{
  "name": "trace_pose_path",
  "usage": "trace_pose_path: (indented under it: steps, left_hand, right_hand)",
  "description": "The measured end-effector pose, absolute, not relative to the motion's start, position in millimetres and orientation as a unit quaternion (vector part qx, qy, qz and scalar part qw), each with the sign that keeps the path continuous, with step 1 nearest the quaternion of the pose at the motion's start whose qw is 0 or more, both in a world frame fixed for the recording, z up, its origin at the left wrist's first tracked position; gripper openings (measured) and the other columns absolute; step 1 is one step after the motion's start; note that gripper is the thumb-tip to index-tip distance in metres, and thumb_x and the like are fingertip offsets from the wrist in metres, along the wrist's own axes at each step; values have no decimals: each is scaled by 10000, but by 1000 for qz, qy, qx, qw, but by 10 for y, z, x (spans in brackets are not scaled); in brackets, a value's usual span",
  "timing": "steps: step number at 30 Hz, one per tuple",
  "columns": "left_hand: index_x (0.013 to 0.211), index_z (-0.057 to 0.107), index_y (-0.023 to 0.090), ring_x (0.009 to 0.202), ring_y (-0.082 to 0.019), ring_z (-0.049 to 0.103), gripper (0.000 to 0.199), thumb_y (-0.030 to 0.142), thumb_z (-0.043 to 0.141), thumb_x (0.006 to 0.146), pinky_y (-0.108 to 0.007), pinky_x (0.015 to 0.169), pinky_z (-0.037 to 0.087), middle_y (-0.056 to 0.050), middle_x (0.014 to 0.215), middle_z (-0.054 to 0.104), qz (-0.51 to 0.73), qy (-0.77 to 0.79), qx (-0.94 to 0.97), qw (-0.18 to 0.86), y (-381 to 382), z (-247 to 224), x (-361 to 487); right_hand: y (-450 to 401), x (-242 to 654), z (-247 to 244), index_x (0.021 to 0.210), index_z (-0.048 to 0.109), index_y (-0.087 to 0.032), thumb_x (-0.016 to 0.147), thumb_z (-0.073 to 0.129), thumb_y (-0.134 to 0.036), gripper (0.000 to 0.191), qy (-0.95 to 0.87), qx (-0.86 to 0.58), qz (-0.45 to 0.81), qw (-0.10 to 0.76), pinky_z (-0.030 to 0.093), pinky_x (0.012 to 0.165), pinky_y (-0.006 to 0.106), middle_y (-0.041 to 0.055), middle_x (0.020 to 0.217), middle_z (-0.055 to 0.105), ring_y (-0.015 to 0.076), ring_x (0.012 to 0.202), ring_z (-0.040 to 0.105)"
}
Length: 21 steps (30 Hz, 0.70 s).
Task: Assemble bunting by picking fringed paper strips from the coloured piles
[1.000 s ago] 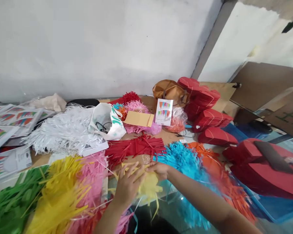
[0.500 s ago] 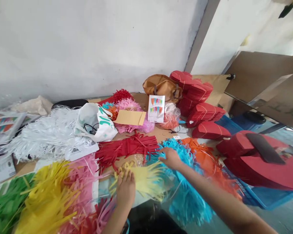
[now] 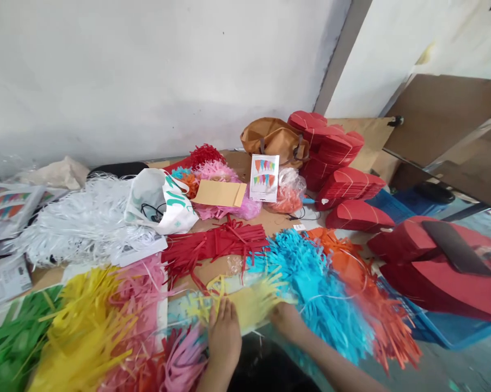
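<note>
A pale yellow tissue-paper tassel (image 3: 251, 299) with cut fringes lies in front of me on a clear plastic sheet or bag. My left hand (image 3: 225, 329) rests on its left part, fingers stretched out and flat. At the right end of the same tassel is my right hand (image 3: 288, 322); its fingers are blurred and partly hidden, so I cannot tell whether they grip the paper. Blue fringed paper (image 3: 306, 272) lies just beyond and right of that hand. A red fringed bundle (image 3: 216, 243) stretches across behind the pale yellow one.
Green (image 3: 20, 337), yellow (image 3: 82, 332) and pink (image 3: 141, 283) fringed papers spread at left, with white fringe (image 3: 78, 223) behind. A white bag (image 3: 159, 201), a printed card (image 3: 264, 178) and a brown bag (image 3: 274, 141) stand farther back. Red paper stacks (image 3: 347, 185) and orange fringe (image 3: 363, 283) are at right.
My right hand has come down and nearer, from the top of the blue fringe to the right end of the pale yellow tassel. My left hand stays on the tassel. The view has shifted slightly.
</note>
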<state>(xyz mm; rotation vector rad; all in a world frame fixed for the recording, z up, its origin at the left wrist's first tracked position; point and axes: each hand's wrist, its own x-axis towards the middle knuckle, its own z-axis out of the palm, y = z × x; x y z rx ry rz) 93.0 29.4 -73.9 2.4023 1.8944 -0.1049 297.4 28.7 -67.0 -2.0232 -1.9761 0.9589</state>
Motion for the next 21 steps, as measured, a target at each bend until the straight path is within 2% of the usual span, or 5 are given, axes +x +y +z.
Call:
trace_pose_path:
  steps: [5, 8, 12, 18, 21]
  left_hand:
    - [1211, 655, 84, 1295, -274, 523, 451, 34, 383, 854, -505, 1130, 335, -173, 1290, 641, 16, 633, 772, 56, 293, -910, 1118]
    - [1242, 638, 120, 1311, -274, 503, 457, 56, 399, 858, -514, 1139, 316, -158, 1298, 641, 28, 646, 761, 51, 283, -823, 1136]
    - [1202, 664, 206, 1292, -285, 505, 412, 112, 418, 886, -496, 1117, 332, -123, 1302, 636, 64, 631, 767, 101, 14, -702, 1256]
    - [1097, 698, 181, 951, -247, 679, 354, 149, 417, 884, -371, 910, 487, -117, 1010, 745, -7, 580, 775, 252, 196, -839, 1456]
    - [1083, 709, 194, 1032, -280, 661, 372, 246, 378, 922, -406, 968, 437, -124, 999, 753, -33, 633, 733, 246, 514, -826, 1087]
  right_hand:
    - [-67, 3038, -531, 986, 700, -212, 907, 516, -356, 247, -726, -637, 168, 199, 504, 820, 360, 105, 952, 729, 256, 903, 676]
    - [24, 2663, -687, 1266, 599, -211, 819, 592, -243, 448, -801, -537, 101, 242, 291, 1119, 497, 115, 1212, 676, 298, 1182, 577]
    - [444, 2467, -842, 1068, 690, -244, 785, 467, -60, 405, -766, -551, 108, 314, 150, 1177, 515, 40, 999, 760, 225, 1051, 659]
    - [552, 2662, -755, 1062, 686, -240, 759, 510, -81, 385, -793, -490, 52, 359, 96, 1185, 519, 41, 1026, 759, 224, 1041, 666]
    - [443, 2650, -904, 1090, 666, -230, 797, 519, -93, 355, -820, -450, 12, 354, 91, 1191, 484, 36, 1028, 758, 202, 1046, 662]
